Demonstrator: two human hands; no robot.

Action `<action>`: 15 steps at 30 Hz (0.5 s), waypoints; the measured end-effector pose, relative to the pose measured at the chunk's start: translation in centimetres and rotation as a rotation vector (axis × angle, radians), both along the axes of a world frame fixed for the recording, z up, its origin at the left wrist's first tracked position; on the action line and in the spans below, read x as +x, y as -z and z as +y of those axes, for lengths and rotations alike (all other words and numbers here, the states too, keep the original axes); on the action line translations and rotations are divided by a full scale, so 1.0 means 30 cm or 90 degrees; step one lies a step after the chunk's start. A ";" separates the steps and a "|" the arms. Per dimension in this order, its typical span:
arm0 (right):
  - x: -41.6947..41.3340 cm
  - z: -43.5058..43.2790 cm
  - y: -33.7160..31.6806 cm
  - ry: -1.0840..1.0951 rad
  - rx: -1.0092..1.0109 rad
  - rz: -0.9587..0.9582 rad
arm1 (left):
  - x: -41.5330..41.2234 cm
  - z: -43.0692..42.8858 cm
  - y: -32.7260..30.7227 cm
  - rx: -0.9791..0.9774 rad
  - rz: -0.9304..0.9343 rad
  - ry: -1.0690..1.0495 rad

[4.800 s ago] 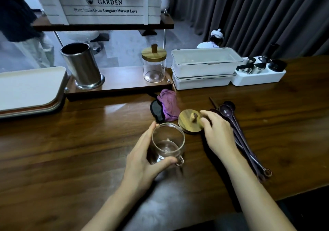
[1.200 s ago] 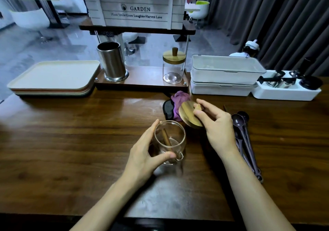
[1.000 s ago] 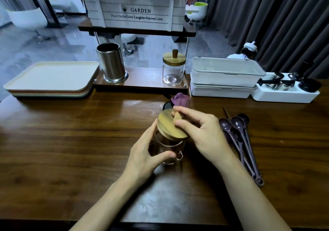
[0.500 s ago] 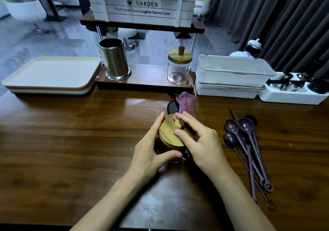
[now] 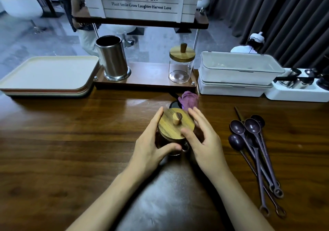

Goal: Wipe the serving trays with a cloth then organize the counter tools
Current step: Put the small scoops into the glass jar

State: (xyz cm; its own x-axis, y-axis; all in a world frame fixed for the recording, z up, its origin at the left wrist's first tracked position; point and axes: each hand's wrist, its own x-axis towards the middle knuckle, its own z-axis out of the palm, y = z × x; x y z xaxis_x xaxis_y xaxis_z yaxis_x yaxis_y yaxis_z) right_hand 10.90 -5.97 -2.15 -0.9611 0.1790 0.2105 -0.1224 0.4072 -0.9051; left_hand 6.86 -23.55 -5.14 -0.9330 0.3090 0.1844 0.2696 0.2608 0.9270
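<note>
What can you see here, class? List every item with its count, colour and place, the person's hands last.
counter: one, brown wood, under everything
trays: one stack, cream on top, far left
steel canister: one, silver, on the stand, left
far jar: one, clear glass, wooden lid, on the stand, right
planter box: one, white, stand's top shelf
lidded boxes: two stacked, white, right of the stand
cup tray: one, white, holding metal cups, far right
cloth: one, purple, before the stand
spoons: at least four, dark purple, counter's right
near jar: one, glass, wooden lid on, centre
left hand: one, grip round the near jar
right hand: one, fingers relaxed, thumb at its lid's rim
</note>
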 end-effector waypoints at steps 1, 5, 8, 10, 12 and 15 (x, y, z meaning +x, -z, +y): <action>0.019 -0.003 0.012 0.003 -0.040 -0.020 | -0.003 -0.010 0.001 -0.001 -0.003 0.003; 0.079 -0.036 0.048 -0.036 -0.150 -0.076 | 0.020 -0.067 0.011 -0.002 -0.009 0.025; 0.067 -0.066 0.045 -0.056 -0.173 -0.074 | 0.042 -0.086 0.014 0.063 -0.035 0.011; 0.032 -0.083 0.041 -0.061 -0.181 -0.069 | 0.021 -0.102 0.014 0.093 -0.045 -0.003; -0.019 -0.109 0.031 -0.058 -0.197 -0.050 | -0.026 -0.123 0.001 0.102 -0.028 -0.017; -0.133 -0.159 0.020 -0.017 -0.247 -0.003 | -0.121 -0.152 -0.033 0.115 -0.006 -0.029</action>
